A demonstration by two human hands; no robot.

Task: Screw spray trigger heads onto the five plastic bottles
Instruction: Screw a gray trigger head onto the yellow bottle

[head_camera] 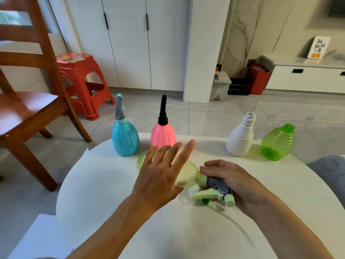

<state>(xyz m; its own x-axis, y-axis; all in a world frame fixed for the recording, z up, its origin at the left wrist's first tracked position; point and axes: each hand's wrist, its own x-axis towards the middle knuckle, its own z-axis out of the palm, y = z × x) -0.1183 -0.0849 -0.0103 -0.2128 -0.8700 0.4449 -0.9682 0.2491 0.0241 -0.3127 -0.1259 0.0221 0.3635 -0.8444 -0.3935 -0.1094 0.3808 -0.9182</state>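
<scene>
L hand (160, 176) is reaching in palm-down, fingers splayed wide, pressing flat on the pale yellow bottle (186, 174), not gripping. That bottle is lying on its side mid-table (104, 184), neck pointing right. R hand (233, 180) is curling round the grey trigger head (217, 186) at the bottle's neck, clasping it. Beyond the bottle: blue bottle (125, 137) and pink bottle (163, 133) w/ heads on, white bottle (240, 139) uncapped, green bottle (278, 143) tipped over.

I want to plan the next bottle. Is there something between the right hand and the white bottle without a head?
Nothing visible. The tabletop between the right hand and the white bottle is bare; the green bottle lies farther right, beside it.
</scene>
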